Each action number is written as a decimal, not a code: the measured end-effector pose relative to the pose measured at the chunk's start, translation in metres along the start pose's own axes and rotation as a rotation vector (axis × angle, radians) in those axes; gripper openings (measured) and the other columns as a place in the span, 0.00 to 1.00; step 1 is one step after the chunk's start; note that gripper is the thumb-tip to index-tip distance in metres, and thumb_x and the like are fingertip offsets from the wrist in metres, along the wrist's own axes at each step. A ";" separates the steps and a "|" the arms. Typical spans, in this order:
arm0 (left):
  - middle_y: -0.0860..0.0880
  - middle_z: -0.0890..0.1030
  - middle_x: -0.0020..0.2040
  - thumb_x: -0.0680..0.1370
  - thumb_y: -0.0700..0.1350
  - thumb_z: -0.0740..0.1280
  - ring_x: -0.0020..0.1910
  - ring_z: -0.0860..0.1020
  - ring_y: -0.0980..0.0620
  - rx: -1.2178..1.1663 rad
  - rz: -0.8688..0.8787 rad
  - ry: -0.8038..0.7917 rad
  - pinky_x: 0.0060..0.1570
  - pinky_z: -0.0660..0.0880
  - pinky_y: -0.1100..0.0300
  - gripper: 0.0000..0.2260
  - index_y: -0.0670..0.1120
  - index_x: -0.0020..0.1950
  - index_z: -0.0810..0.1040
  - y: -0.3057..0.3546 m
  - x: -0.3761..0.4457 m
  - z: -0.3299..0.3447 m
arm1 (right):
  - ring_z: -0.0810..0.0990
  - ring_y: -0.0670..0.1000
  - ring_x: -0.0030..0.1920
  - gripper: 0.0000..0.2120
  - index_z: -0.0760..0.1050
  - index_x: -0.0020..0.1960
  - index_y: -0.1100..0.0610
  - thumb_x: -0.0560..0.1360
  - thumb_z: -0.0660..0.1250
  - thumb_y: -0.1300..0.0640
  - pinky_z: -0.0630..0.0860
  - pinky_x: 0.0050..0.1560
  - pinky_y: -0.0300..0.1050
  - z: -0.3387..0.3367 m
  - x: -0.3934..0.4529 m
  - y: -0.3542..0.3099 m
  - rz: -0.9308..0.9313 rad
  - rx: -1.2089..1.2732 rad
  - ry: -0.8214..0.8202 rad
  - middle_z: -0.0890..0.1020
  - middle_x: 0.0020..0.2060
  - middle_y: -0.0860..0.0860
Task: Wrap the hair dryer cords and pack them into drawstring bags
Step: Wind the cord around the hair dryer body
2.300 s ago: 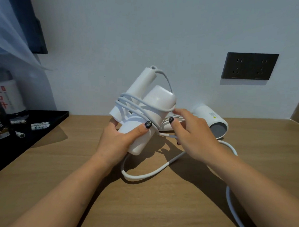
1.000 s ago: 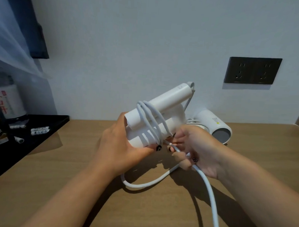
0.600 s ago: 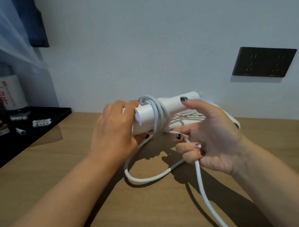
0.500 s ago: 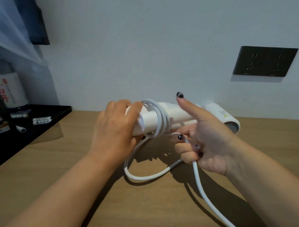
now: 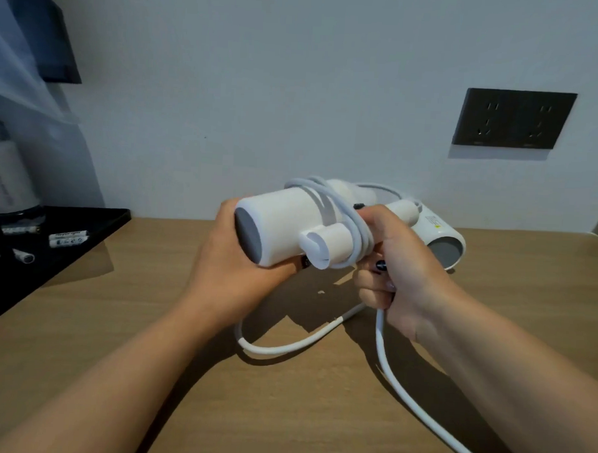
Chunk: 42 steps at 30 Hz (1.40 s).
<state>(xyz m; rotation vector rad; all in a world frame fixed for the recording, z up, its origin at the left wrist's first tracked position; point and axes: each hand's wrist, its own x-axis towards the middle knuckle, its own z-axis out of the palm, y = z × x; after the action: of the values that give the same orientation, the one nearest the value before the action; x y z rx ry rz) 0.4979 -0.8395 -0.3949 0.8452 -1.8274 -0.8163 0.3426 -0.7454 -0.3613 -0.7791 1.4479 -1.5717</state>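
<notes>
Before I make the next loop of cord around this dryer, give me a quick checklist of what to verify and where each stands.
1. Left hand holds the hair dryer barrel firmly: ok.
2. Right hand grips the cord near the wraps: ok.
3. Existing wraps sit snug around body and folded handle: ok.
4. Free cord has slack to feed: ok, it trails off the table toward the bottom edge.
5. Free cord clear of the second dryer and its own cord loop: cannot tell.
6. Plug end located: cannot tell, out of view.
</notes>
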 end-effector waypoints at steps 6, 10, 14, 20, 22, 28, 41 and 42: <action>0.40 0.83 0.51 0.54 0.48 0.83 0.47 0.83 0.44 -0.821 -0.362 -0.525 0.39 0.82 0.56 0.38 0.42 0.61 0.77 0.008 -0.001 -0.013 | 0.58 0.48 0.23 0.11 0.68 0.35 0.56 0.69 0.65 0.50 0.55 0.24 0.38 -0.008 0.001 -0.009 -0.274 -0.167 0.070 0.62 0.29 0.55; 0.39 0.83 0.48 0.53 0.48 0.84 0.47 0.83 0.41 -0.865 -0.399 -0.765 0.46 0.82 0.47 0.36 0.41 0.58 0.79 0.008 -0.008 -0.018 | 0.64 0.48 0.25 0.11 0.69 0.30 0.57 0.65 0.62 0.50 0.58 0.24 0.37 -0.010 0.000 -0.006 -0.448 -0.266 -0.050 0.66 0.25 0.53; 0.37 0.81 0.55 0.59 0.45 0.76 0.54 0.80 0.39 -0.548 -0.252 -0.672 0.57 0.77 0.42 0.33 0.45 0.64 0.76 0.010 -0.010 -0.013 | 0.65 0.41 0.22 0.14 0.68 0.29 0.55 0.72 0.63 0.52 0.62 0.23 0.32 -0.015 0.005 -0.004 -0.586 -0.437 -0.123 0.67 0.20 0.43; 0.51 0.85 0.45 0.52 0.51 0.76 0.43 0.83 0.54 -0.325 -0.137 -0.358 0.39 0.78 0.61 0.32 0.48 0.55 0.79 0.013 -0.005 -0.009 | 0.65 0.41 0.22 0.22 0.78 0.39 0.58 0.74 0.61 0.39 0.61 0.27 0.37 -0.021 0.019 -0.002 -0.531 -0.665 -0.055 0.70 0.20 0.42; 0.52 0.84 0.44 0.50 0.53 0.77 0.42 0.83 0.54 -0.255 -0.134 -0.285 0.38 0.79 0.60 0.32 0.51 0.54 0.79 0.011 -0.005 -0.006 | 0.65 0.41 0.22 0.25 0.80 0.41 0.59 0.72 0.61 0.36 0.61 0.28 0.39 -0.022 0.020 -0.002 -0.487 -0.703 -0.035 0.70 0.20 0.43; 0.53 0.81 0.49 0.51 0.57 0.77 0.47 0.81 0.50 -0.050 -0.088 -0.163 0.44 0.81 0.45 0.34 0.56 0.55 0.74 0.007 -0.004 -0.001 | 0.59 0.49 0.25 0.25 0.71 0.37 0.59 0.77 0.59 0.37 0.57 0.29 0.43 -0.022 0.021 0.001 -0.274 -0.615 -0.065 0.64 0.30 0.56; 0.58 0.73 0.50 0.61 0.54 0.79 0.46 0.73 0.59 0.259 -0.057 -0.102 0.36 0.69 0.64 0.32 0.57 0.59 0.65 0.000 -0.003 -0.003 | 0.56 0.47 0.27 0.35 0.66 0.42 0.56 0.67 0.49 0.23 0.55 0.26 0.40 0.001 0.006 0.010 -0.080 -0.475 -0.257 0.62 0.36 0.55; 0.58 0.73 0.50 0.61 0.54 0.78 0.46 0.73 0.60 0.265 -0.065 -0.107 0.36 0.70 0.63 0.31 0.58 0.58 0.65 0.000 -0.004 -0.002 | 0.56 0.47 0.27 0.35 0.65 0.40 0.56 0.66 0.48 0.22 0.55 0.26 0.40 0.002 0.005 0.010 -0.085 -0.490 -0.256 0.62 0.34 0.55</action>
<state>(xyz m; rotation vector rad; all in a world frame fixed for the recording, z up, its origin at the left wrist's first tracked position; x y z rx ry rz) 0.5013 -0.8366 -0.3961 1.0501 -2.0415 -0.6790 0.3433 -0.7503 -0.3710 -1.2890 1.6394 -1.1293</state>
